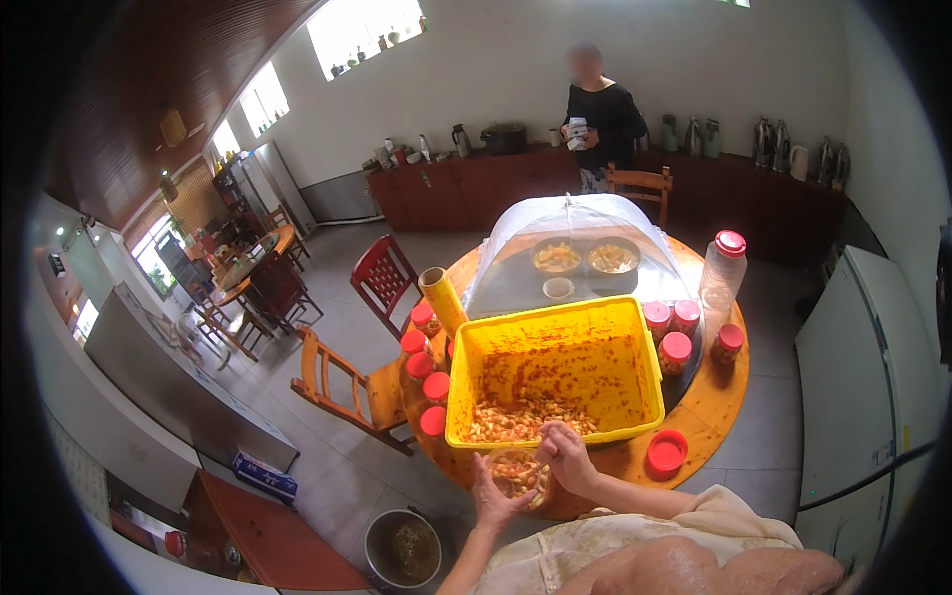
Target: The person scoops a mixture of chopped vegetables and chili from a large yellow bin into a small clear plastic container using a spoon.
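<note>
My left hand (497, 494) is wrapped around a clear jar (522, 500) without a lid, at the table's near edge. Pale and reddish chopped food fills much of it. My right hand (569, 454) grips a thin utensil (543, 470) whose lower end goes into the jar's mouth; its tip is hidden. Just beyond both hands stands a large yellow plastic crate (550, 440), tilted, its walls smeared with red seasoning. Chopped pickle-like food (532, 418) lies along its bottom near side. A red screw lid (666, 452) rests on the wood to the right.
Red-lidded jars (436, 387) line the round wooden table's left side, with others (674, 353) at right. Beside the crate stand a yellow film roll (442, 297) and a tall jar (723, 271). A mesh food cover (569, 216) shelters bowls. Below left is a metal pot (403, 549). Someone (604, 123) stands beyond.
</note>
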A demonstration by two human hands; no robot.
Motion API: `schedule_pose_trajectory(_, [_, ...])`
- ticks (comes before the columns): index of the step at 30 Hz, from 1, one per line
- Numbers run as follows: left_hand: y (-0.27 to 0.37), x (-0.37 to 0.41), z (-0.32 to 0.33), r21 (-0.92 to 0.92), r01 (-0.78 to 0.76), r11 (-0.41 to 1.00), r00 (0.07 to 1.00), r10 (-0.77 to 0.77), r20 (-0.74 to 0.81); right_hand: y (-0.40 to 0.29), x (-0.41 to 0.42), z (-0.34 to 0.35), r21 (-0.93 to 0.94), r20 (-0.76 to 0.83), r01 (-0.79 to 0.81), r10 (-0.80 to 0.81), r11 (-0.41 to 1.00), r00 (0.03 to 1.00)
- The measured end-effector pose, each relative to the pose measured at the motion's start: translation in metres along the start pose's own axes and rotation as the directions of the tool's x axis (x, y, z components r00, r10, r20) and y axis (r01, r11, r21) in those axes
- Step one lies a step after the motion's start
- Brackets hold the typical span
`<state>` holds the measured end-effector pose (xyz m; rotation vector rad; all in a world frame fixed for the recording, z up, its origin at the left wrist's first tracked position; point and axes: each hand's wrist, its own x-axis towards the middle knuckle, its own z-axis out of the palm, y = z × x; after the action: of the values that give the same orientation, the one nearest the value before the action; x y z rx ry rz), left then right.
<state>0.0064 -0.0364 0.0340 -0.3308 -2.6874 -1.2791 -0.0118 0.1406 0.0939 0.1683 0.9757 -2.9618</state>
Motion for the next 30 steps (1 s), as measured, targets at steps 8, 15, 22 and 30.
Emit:
schedule_pose_trajectory(8, [-0.009,-0.002,0.002,0.006,0.042,0.999,0.999,-0.043,0.01,-0.006,0.021,-0.003,0.098,-0.022,0.064,-0.062,0.993,0.998])
schedule_pose_trajectory(15, [-0.001,-0.002,-0.002,0.019,0.071,0.997,0.997,-0.072,0.027,-0.017,0.037,0.014,-0.163,0.349,-0.09,0.143,0.982,0.926])
schedule_pose_trajectory(22, [-0.002,0.0,0.0,0.028,0.023,0.999,1.0,-0.024,0.014,-0.011,0.047,0.025,-0.501,0.581,0.138,0.214,0.854,0.785])
schedule_pose_trajectory(30, [0.009,0.001,-0.003,0.054,0.04,0.998,0.999,-0.041,0.029,-0.012,0.052,0.026,-0.533,0.507,0.057,0.264,0.845,0.82])
